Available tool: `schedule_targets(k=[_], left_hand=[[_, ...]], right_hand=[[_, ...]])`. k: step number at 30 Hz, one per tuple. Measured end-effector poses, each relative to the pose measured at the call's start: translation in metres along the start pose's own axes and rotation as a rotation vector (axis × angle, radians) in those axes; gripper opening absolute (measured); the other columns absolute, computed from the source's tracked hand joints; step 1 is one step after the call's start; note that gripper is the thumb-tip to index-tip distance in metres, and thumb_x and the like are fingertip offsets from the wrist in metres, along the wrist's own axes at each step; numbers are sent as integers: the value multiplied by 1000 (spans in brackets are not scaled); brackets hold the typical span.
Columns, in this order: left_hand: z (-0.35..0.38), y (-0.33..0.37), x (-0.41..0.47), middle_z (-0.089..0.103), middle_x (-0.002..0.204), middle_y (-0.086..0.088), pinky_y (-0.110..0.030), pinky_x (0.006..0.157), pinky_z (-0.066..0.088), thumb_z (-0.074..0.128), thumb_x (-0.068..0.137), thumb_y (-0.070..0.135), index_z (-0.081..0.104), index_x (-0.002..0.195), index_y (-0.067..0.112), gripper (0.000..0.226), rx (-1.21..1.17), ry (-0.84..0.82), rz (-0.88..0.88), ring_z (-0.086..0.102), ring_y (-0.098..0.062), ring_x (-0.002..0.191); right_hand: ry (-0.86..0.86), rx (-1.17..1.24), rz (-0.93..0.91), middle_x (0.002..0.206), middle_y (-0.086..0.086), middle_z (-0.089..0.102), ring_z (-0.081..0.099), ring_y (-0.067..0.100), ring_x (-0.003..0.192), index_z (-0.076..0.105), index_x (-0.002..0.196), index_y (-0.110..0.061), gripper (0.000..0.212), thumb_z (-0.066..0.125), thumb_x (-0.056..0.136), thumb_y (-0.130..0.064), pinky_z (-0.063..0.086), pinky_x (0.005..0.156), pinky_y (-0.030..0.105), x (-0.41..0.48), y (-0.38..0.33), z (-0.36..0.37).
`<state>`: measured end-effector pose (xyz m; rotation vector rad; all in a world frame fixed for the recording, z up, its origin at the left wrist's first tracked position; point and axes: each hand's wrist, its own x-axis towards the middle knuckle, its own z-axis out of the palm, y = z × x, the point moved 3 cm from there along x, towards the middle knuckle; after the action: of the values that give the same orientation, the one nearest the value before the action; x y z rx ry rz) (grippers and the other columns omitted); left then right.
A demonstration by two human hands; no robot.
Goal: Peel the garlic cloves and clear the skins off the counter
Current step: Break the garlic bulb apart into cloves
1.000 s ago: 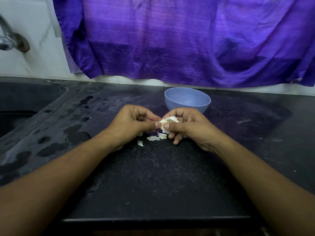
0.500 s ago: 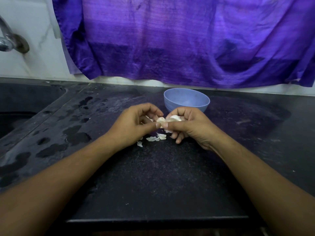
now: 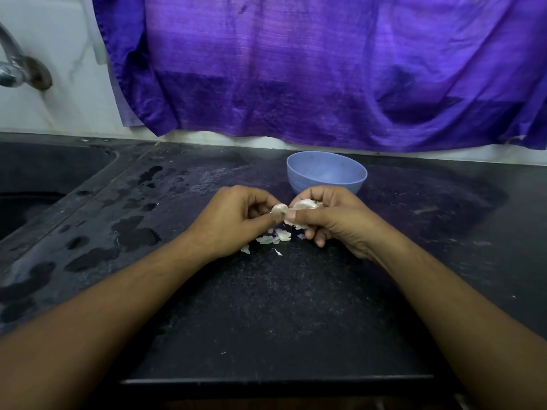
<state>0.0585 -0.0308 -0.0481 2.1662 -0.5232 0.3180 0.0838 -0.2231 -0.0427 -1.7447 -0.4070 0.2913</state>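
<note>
Both hands meet just above the black counter, in front of a blue bowl. My right hand grips a pale garlic piece, its fingers curled round it. My left hand pinches a whitish clove or flap of skin at the left end of that garlic. Several loose white skins lie on the counter right under the hands. The bowl's inside looks empty from here.
A dark sink is sunk into the counter at the left, with a metal tap on the wall above it. Wet patches spot the counter beside the sink. A purple cloth hangs on the back wall.
The hands rose slightly and my left fingers opened, then pinched a pale piece at the garlic's left end. One more small skin lies on the counter.
</note>
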Motion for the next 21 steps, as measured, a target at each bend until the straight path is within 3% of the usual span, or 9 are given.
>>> schedule_targets(k=[4,7,14,16,21], left_hand=[[-1,1,-1,76,75,8,-29,60,53,72,94,32,78,93,27,8,99,-16,1,69,-12,65],[0,0,0,74,73,7,-35,60,54,72,95,37,78,91,28,11,150,-30,21,68,-12,63],[-2,3,0,75,77,6,-40,66,55,73,94,39,78,97,28,12,221,-44,72,69,-11,68],[-2,4,0,74,75,6,-38,63,53,72,96,39,78,97,28,13,261,-69,100,67,-10,65],[-2,6,-3,68,66,5,-18,53,36,69,97,37,79,93,25,16,284,-102,126,57,-10,57]], right_hand=[[-8,-38,-87,77,5,71,54,11,51,67,112,-3,31,81,85,-7,42,38,20,-1,-1,3],[14,-155,-162,79,6,72,53,12,51,71,109,-9,23,80,88,-12,41,39,22,-1,-2,5],[32,-178,-205,73,9,72,60,14,54,73,99,-3,14,77,91,-14,47,42,23,-1,-3,2],[15,-173,-200,72,9,72,59,13,53,72,98,-2,13,77,91,-12,47,42,23,-1,-2,1],[-47,-177,-204,87,24,74,59,13,55,73,98,-3,11,75,92,-12,47,42,23,-4,-3,-3]])
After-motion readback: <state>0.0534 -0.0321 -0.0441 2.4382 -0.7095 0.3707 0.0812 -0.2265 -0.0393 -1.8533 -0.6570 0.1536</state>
